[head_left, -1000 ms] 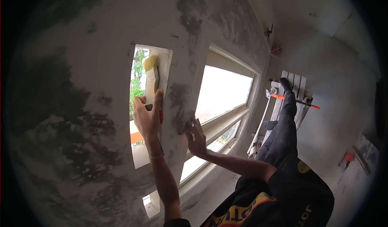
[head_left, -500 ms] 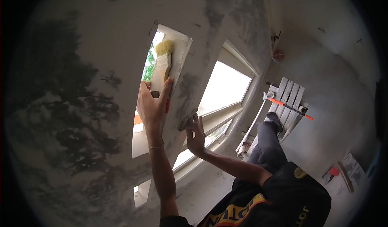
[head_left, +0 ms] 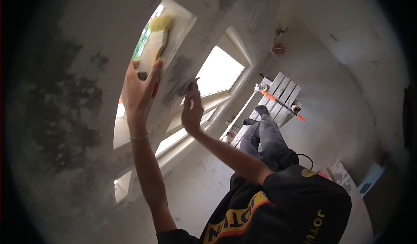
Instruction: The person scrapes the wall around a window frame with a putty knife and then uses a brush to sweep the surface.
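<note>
**At a patchy grey wall (head_left: 82, 157), left hand grips a brush**

Nearest the camera is the wearer's black shirt (head_left: 291, 196), with yellow-and-red lettering across the front. Both bare arms reach from it toward the wall. The left hand (head_left: 140, 87), a thin bracelet (head_left: 139, 137) at its wrist, is closed around the brush (head_left: 159, 36). Its pale yellow bristles point up, in front of a narrow opening (head_left: 184, 17) with green foliage beyond. A red part (head_left: 155, 90) and a small dark piece (head_left: 142, 75) also show at this hand; what they belong to is unclear.

The right hand (head_left: 192, 116) is raised beside a dark smear on the wall, fingers close together. Something dark is at its fingertips, but whether it is being gripped cannot be told.

Just beyond is a bright window (head_left: 221, 70) in a pale frame. Past the shirt, the wearer's legs (head_left: 271, 135) in dark trousers extend toward a slatted wooden platform (head_left: 286, 90), with a pole (head_left: 268, 95) with orange ends across it. Farther off, a smooth grey floor (head_left: 339, 109) spreads out, and a blue object (head_left: 371, 181) is at right.
</note>
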`<state>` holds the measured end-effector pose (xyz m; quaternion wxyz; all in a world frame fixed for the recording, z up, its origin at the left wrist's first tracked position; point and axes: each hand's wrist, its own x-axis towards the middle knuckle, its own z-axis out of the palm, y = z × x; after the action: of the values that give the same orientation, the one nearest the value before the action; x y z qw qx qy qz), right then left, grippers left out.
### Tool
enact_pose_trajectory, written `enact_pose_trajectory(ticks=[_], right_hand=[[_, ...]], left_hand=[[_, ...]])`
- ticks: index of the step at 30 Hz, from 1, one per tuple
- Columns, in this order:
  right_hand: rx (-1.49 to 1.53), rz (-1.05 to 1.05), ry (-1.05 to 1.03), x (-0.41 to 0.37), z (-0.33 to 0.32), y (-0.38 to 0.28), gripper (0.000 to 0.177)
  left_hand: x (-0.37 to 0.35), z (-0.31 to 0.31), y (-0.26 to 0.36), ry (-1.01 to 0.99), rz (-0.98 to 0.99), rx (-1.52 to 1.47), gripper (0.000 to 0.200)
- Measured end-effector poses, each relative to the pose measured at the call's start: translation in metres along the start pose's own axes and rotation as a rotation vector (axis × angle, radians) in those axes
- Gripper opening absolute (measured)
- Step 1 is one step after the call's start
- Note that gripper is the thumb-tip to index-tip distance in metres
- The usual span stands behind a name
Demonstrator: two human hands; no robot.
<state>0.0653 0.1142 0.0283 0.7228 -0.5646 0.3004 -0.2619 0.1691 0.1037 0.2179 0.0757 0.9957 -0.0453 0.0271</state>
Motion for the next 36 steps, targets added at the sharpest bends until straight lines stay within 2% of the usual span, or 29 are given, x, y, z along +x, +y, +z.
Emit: enact_pose_trajectory(ticks=[4, 5, 7, 9, 10, 11, 13, 15, 17, 19, 21, 23, 25, 26, 27, 29, 30, 31, 33, 34, 36], right_hand=[[0.142, 0.019, 0.018, 0.047, -0.005, -0.023, 0.008], [0.166, -0.004, 0.033, 0.051, -0.007, -0.027, 0.008], [0.068, 0.007, -0.011, 0.047, -0.011, -0.02, 0.006], [0.052, 0.006, -0.048, 0.048, -0.013, -0.019, 0.006], [0.052, 0.005, -0.025, 0.047, -0.011, -0.018, 0.005], [0.049, -0.01, -0.031, 0.047, -0.011, -0.017, 0.006], [0.099, 0.001, -0.026, 0.048, -0.011, -0.019, 0.006], [0.079, 0.011, -0.048, 0.048, -0.013, -0.016, 0.008], [0.127, -0.091, -0.023, 0.049, -0.011, -0.025, 0.017], [0.12, -0.1, -0.005, 0.051, -0.009, -0.024, 0.022], [0.106, -0.106, 0.01, 0.052, -0.011, -0.022, 0.027], [0.087, -0.084, 0.011, 0.058, -0.012, -0.021, 0.032], [0.108, -0.112, 0.101, 0.056, -0.006, -0.019, 0.025], [0.116, -0.039, 0.142, 0.052, -0.004, -0.016, 0.022], [0.124, 0.032, 0.182, 0.047, -0.002, -0.014, 0.019], [-0.009, -0.012, 0.166, 0.021, 0.001, -0.013, 0.013], [-0.02, -0.056, 0.123, 0.002, 0.003, -0.005, 0.01], [-0.033, -0.098, 0.084, -0.02, 0.005, 0.007, 0.008], [-0.067, -0.118, 0.04, -0.073, 0.007, 0.017, 0.003], [-0.09, -0.161, -0.035, -0.097, 0.005, 0.022, 0.004], [-0.111, -0.2, -0.106, -0.125, 0.003, 0.026, 0.005]], left_hand=[[-0.01, -0.011, -0.006, 0.003, -0.169, -0.068, 0.093], [-0.012, -0.017, 0.004, -0.06, -0.249, -0.121, 0.092], [-0.018, -0.024, 0.013, -0.104, -0.341, -0.169, 0.091], [-0.029, -0.031, 0.01, -0.085, -0.266, -0.013, 0.09], [-0.039, -0.022, -0.001, 0.029, -0.198, 0.046, 0.08], [-0.053, -0.017, -0.01, 0.045, -0.213, 0.055, 0.08], [-0.092, -0.018, -0.01, 0.438, 0.178, 0.099, 0.066], [-0.148, -0.018, -0.013, 0.354, 0.119, -0.025, 0.054], [-0.197, -0.007, -0.037, 0.383, 0.179, -0.076, 0.044], [-0.243, 0.012, -0.082, 0.458, 0.009, -0.06, 0.027], [-0.276, 0.024, -0.125, 0.7, -0.285, -0.306, 0.015], [-0.297, 0.015, -0.177, 0.912, -0.353, 0.028, 0.021], [-0.305, -0.013, -0.196, 0.9, -0.786, -0.305, 0.028], [-0.307, -0.027, -0.207, 0.835, -0.801, -0.256, 0.031], [-0.307, -0.032, -0.228, 0.828, -0.792, -0.261, 0.031], [-0.303, -0.037, -0.268, 0.832, -0.405, -0.042, 0.031], [-0.299, -0.042, -0.278, 0.805, -0.484, -0.012, 0.035], [-0.296, -0.046, -0.292, 0.798, -0.47, -0.023, 0.035], [-0.29, -0.051, -0.315, 0.59, -0.659, 0.056, 0.034], [-0.28, -0.047, -0.318, 0.678, -0.52, 0.067, 0.034], [-0.28, -0.035, -0.341, 0.65, -0.471, 0.167, 0.03]])
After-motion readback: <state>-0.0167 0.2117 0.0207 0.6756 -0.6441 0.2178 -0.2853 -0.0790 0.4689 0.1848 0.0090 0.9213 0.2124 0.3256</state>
